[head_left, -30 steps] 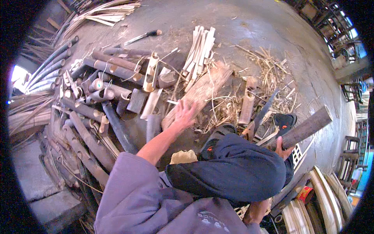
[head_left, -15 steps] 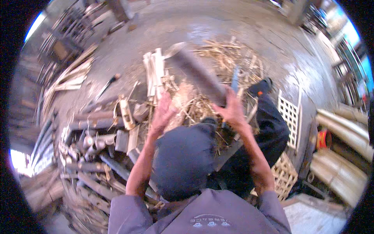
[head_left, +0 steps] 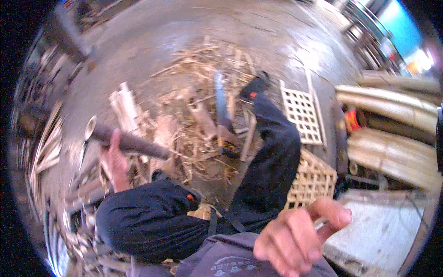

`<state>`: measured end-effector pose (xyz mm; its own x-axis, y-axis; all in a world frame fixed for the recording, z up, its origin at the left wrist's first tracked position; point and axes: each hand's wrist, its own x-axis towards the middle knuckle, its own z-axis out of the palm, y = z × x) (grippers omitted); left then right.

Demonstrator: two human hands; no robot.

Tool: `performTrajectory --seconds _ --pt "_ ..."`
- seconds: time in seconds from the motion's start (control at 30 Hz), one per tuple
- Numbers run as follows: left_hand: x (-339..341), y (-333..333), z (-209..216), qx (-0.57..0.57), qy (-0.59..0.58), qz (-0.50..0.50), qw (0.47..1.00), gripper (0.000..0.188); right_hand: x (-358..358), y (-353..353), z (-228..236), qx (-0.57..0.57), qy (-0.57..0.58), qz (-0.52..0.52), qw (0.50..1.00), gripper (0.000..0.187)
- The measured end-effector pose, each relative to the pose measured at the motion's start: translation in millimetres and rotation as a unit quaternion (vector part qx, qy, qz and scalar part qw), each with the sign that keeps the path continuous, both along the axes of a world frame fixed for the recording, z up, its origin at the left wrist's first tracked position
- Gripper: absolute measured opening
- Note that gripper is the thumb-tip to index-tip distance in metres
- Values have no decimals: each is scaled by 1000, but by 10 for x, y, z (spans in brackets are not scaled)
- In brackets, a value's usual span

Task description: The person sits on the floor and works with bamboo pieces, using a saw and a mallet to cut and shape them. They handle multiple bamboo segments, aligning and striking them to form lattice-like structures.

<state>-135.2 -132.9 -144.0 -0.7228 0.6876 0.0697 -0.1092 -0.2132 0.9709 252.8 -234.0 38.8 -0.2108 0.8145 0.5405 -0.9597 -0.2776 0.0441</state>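
Note:
My left hand (head_left: 115, 161) holds a brown bamboo tube (head_left: 131, 144), its pale open end pointing to the left. The tube slants over a heap of shavings, above my bent left leg. My right hand (head_left: 293, 237) is raised close in front of my shirt, with its fingers loosely curled and apart. Nothing shows in it. Ahead of my legs stands a long bluish blade (head_left: 221, 99) with a brown piece at its lower end. Beside the blade, a second bamboo piece (head_left: 202, 117) lies among the shavings.
Pale split strips (head_left: 123, 108) lie left of the shavings (head_left: 184, 143). On the right are a latticed panel (head_left: 302, 115), a woven lattice piece (head_left: 311, 182) and long bamboo poles (head_left: 392, 150). A whitish board (head_left: 374, 231) lies at the lower right.
The bamboo tube has gone from my right hand to my left and swung leftward. My right hand has drawn back toward my body. The view has turned to the right.

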Motion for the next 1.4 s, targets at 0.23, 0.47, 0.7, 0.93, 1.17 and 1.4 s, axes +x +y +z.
performTrajectory --seconds 0.23,0.47,0.7,0.93,1.17,1.4 --pt "94 161 -243 -96 156 15 983 66 -238 -55 7 -53 161 -49 984 42" --pt "41 672 -290 -192 172 -93 962 81 -63 -29 -33 -43 147 -161 975 42" --pt "31 834 -379 -200 231 -115 945 81 113 -89 -70 -53 171 -200 963 41" --pt "729 511 254 -218 188 -21 957 82 105 -149 -70 -70 188 -186 962 41" --pt "539 581 154 -175 279 -61 942 84 234 -128 25 -41 149 -244 957 41" --pt "762 510 111 -126 536 -14 835 89 394 -173 476 70 67 -352 931 41"
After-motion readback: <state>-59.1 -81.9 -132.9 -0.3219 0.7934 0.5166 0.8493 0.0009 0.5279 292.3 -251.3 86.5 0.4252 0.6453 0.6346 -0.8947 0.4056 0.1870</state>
